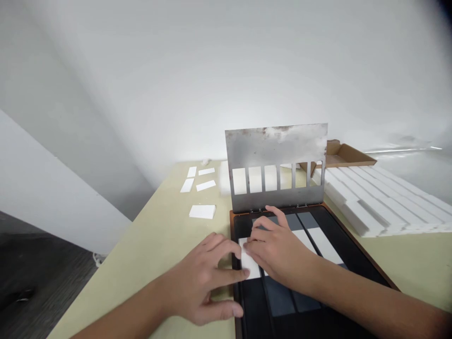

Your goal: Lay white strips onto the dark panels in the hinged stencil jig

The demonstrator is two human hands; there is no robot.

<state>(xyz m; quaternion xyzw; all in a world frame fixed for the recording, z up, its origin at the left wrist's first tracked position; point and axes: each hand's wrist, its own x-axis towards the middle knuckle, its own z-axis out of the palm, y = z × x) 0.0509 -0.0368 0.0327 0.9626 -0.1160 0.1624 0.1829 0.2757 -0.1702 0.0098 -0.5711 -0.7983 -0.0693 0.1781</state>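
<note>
A white card (251,267) lies along the left side of a black jig tray (252,299) with raised dividing strips. My left hand (208,278) is at the tray's left edge, fingers spread, with one fingertip on the card's left edge and the thumb apart below. My right hand (273,247) reaches over the tray; its bent fingertips are close together on the card's upper part, and the thumb is partly hidden. More white cards (325,245) lie in the slots to the right. A metal plate (275,146) with rectangular windows stands upright, hinged at the tray's back edge.
On the pale yellow table (162,235), a small stack of white cards (202,211) sits left of the tray, with several loose cards (205,185) behind. Long rows of white cards (395,202) stand at right, before a cardboard box (349,155). A wall rises behind.
</note>
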